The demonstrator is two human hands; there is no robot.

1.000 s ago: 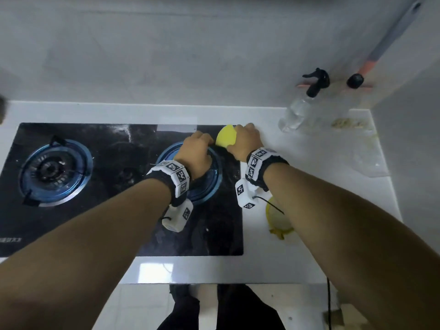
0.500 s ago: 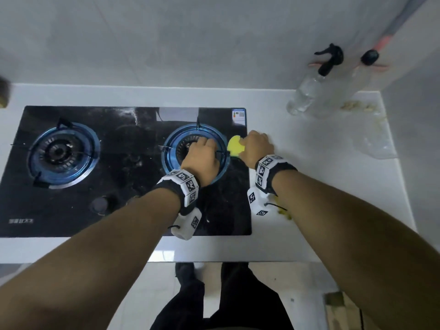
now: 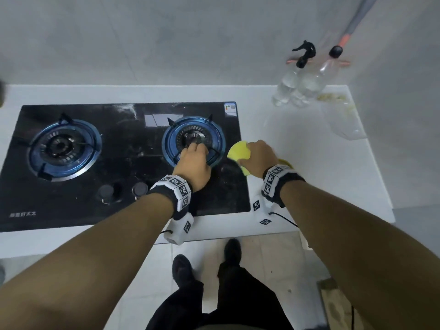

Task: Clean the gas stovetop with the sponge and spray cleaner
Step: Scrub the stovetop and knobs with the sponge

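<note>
Sponge [image 3: 238, 154], yellow and folded, sat in the right hand [image 3: 258, 158] at the right edge of the black glass stovetop [image 3: 123, 186], its fingers curled around it; the fingertips themselves were hidden beneath the hand, and part of the sponge was covered by the palm. Whether the sponge touched the glass could not be told. The left hand [image 3: 194, 166] lay over the near side of the right burner [image 3: 193, 141], fingers bent down onto the burner's centre, hiding what they gripped, if anything. Both wrists wore bands with black-and-white markers, a white box hanging under each. Two knobs [image 3: 123, 190] showed near the front edge, partly in shadow. The left burner [image 3: 63, 150] stood uncovered. White streaks marked the glass. A spray bottle [image 3: 291, 79] with a black trigger stood at the back right of the white counter [image 3: 309, 144], close beside a second clear bottle [image 3: 314, 82]; their outlines blurred together. A clear plastic bag [image 3: 342, 120] lay near them, faint against the counter. Something yellow [image 3: 284, 161] peeked out behind the right wrist, mostly hidden.
</note>
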